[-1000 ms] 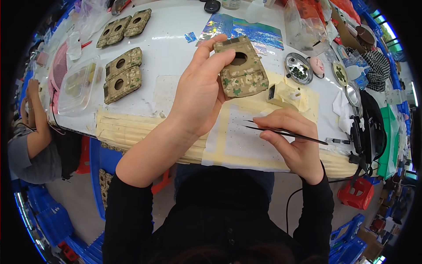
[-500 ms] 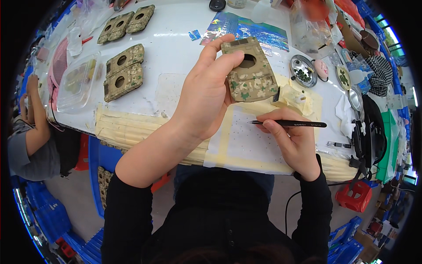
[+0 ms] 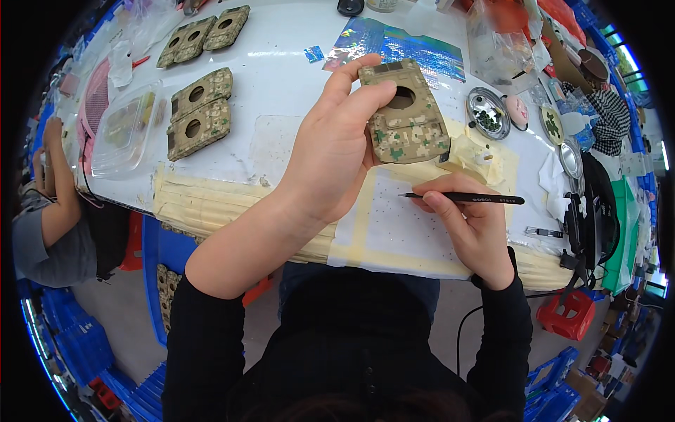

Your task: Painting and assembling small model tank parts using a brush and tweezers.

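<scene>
My left hand (image 3: pixel 337 133) grips a camouflage-patterned model vehicle hull (image 3: pixel 409 133) by its left side, above the table. The hull is tan with green and brown blocks and has a round hole in its top; the thumb lies beside that hole. Lower right, my right hand (image 3: pixel 467 225) pinches black tweezers (image 3: pixel 485 198) whose tips point left. Those tips hover over a white sheet (image 3: pixel 401 218) dotted with small dark specks and edged with yellow tape. Whether the tips hold a speck is too small to tell.
More camouflage hulls (image 3: pixel 199 130) sit at the left, beside a clear plastic box (image 3: pixel 126 133). A round metal dish (image 3: pixel 488 105) with small dark green parts stands right of my held hull, near a yellow-taped block (image 3: pixel 472 156). Another person's arm (image 3: pixel 60 190) shows at far left.
The hull in my left hand has tilted slightly and shifted a little to the right. My right hand with the tweezers stays almost in place.
</scene>
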A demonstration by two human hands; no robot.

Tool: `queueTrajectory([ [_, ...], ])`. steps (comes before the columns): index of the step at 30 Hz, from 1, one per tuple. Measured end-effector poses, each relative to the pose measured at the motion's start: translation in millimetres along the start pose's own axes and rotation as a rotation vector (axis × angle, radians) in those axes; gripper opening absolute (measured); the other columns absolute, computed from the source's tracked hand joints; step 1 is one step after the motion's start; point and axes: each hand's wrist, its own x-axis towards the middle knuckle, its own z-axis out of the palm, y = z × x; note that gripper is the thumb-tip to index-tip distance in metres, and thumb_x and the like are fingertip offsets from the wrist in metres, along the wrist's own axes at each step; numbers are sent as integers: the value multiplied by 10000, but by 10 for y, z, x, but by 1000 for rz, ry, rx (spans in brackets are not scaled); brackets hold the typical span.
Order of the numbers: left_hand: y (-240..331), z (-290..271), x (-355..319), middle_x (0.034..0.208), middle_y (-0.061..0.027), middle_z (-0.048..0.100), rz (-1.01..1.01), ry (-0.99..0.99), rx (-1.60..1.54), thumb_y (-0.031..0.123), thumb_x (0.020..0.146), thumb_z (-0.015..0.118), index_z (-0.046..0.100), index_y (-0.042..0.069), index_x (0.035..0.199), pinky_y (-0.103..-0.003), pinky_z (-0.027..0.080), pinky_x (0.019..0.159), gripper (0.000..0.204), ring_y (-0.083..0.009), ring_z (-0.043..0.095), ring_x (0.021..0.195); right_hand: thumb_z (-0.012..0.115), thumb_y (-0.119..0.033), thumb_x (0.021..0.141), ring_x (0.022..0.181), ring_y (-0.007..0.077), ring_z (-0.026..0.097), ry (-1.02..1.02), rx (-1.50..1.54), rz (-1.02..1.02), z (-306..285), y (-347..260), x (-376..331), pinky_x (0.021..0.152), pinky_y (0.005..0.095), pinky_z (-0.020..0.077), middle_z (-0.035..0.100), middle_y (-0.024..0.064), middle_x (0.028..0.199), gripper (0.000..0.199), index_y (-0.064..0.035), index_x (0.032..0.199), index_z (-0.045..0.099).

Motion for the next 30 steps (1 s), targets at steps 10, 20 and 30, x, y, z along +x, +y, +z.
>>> queueTrajectory([
  [10, 0, -10, -2, 1223, -135, 536, -10, -4, -2, 161, 996, 363, 345, 63, 1350, -381, 556, 802, 367, -356, 646, 1010, 636, -78, 892, 734, 170, 616, -11, 0, -11, 0, -3, 8, 638, 267, 486, 662, 89, 835, 106, 18, 913, 675],
  [20, 6, -6, -3, 1227, -145, 531, -8, -7, 2, 157, 996, 361, 337, 60, 1356, -393, 552, 819, 374, -361, 643, 1013, 633, -80, 893, 744, 185, 620, -20, -8, -27, -4, -3, 8, 650, 278, 491, 666, 89, 841, 110, 19, 920, 676],
  [30, 20, -1, -12, 1219, -150, 532, -13, -4, -13, 145, 995, 357, 328, 59, 1364, -405, 544, 856, 380, -369, 637, 1019, 648, -76, 882, 707, 178, 612, -9, -29, -27, 2, -50, 10, 624, 272, 488, 664, 88, 830, 103, 16, 914, 678],
])
